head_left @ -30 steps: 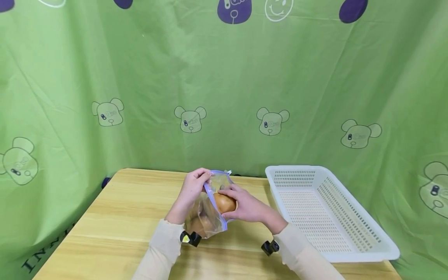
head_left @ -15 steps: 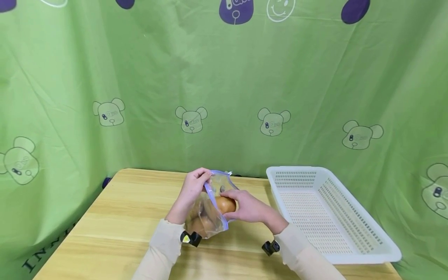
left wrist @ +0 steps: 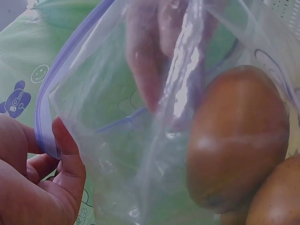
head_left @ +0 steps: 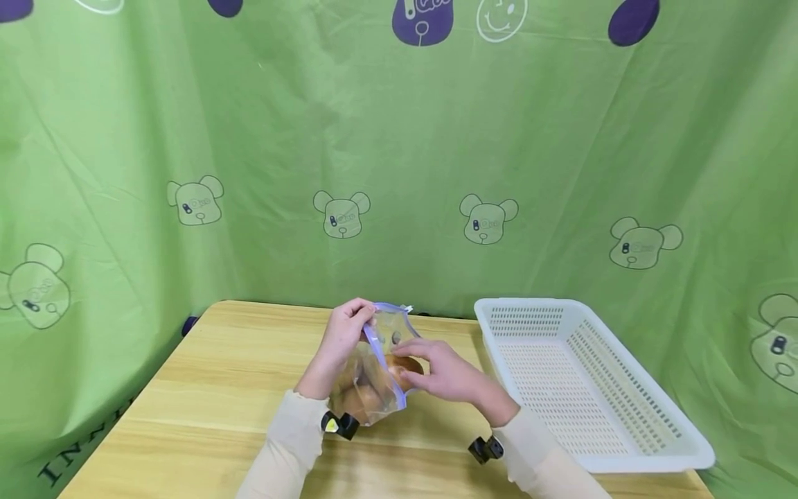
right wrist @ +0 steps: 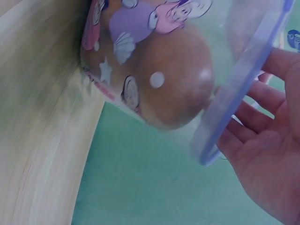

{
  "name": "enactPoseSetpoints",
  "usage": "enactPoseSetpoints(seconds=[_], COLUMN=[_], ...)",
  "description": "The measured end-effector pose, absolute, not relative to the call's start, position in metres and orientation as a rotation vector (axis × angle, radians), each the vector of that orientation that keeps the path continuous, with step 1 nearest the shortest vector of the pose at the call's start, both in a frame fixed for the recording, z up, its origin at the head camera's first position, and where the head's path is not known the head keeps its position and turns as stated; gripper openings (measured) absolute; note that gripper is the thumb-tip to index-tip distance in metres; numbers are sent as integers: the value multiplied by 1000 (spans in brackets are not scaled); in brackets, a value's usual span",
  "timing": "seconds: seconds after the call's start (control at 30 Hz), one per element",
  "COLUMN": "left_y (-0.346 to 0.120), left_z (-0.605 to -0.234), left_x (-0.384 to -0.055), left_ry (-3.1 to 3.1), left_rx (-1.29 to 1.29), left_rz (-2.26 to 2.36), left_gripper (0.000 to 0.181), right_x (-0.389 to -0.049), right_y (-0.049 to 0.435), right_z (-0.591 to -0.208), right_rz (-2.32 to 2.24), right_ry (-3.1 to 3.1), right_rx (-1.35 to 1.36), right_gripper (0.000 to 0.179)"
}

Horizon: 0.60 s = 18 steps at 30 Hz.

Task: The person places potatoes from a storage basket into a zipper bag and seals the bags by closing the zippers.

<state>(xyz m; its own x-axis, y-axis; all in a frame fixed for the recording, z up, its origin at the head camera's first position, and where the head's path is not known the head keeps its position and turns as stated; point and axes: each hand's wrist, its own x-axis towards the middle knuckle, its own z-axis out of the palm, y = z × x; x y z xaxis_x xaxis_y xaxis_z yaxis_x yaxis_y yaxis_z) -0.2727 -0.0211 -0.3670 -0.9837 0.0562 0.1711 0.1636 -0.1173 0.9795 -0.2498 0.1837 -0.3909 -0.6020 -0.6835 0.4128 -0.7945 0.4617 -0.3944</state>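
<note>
A clear zip bag [head_left: 382, 357] with a purple zip edge stands mid-table, its mouth tilted to the right. My left hand [head_left: 345, 333] pinches the bag's far top edge; in the left wrist view, thumb and fingers of this hand [left wrist: 42, 173] hold the zip strip. Several smooth brown round fruits [left wrist: 239, 136], of a kind I cannot tell, lie inside. One fruit [head_left: 409, 364] is just within the mouth. Beside it, my right hand [head_left: 451, 371] reaches into the opening with loose fingers. The right wrist view shows this hand [right wrist: 272, 136] at the purple rim, apart from the printed bag's fruit [right wrist: 183, 75].
A white perforated plastic basket [head_left: 555, 388] stands on the right side of the wooden table [head_left: 224, 374], with nothing visible in it. A green curtain [head_left: 411, 138] with bear prints hangs behind the table.
The fruit in the right hand has slid deeper into the bag, and the right fingers have loosened from round it. The left hand has stayed at the bag's edge.
</note>
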Motion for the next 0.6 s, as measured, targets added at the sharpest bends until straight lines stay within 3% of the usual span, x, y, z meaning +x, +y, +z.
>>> enactPoseSetpoints(seconds=[0.2, 0.6], left_y=[-23, -26], left_z=[-365, -359], left_x=[-275, -280], left_ry=[-2039, -2023], left_rx=[-222, -194], left_rz=[-2254, -2220], left_gripper=[21, 12], right_x=[-235, -224], right_y=[181, 166], right_z=[-388, -386], right_rz=[905, 920], right_ry=[-2406, -2372], right_rx=[1214, 1166], right_gripper=[18, 9])
